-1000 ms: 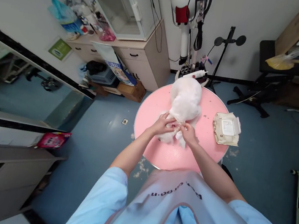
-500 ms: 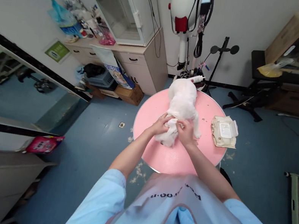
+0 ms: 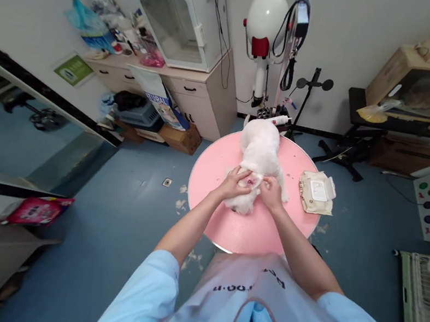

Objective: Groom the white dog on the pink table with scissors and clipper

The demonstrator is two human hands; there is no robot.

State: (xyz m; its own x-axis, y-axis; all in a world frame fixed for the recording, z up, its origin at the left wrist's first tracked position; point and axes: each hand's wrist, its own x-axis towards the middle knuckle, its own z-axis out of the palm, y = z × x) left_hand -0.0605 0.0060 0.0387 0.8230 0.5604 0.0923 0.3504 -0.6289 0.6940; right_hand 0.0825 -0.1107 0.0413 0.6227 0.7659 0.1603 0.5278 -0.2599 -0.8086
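A white dog (image 3: 260,142) lies on a round pink grooming table (image 3: 252,234), its head towards me. My left hand (image 3: 234,184) grips the dog's head, thumb and fingers parted around the ear opening. Pink inner skin with a dark reddish spot shows there. At the other side of that opening, the closed fingers of my right hand (image 3: 271,192) pinch the ear flap. Whether they also hold anything small, I cannot make out. To the right on the table lies a beige pack of wipes (image 3: 316,194) with its white lid raised.
A white bottle (image 3: 279,121) lies by the table's far edge, near a white and red dryer (image 3: 266,20) on a stand. Behind left stands a cabinet (image 3: 212,102) bearing a glass-fronted box. Hair clippings (image 3: 192,261) are scattered on the blue floor.
The ear has been spread, and its pink inside now shows between my hands. My right hand has shifted slightly to the right. The camera view has tilted a little.
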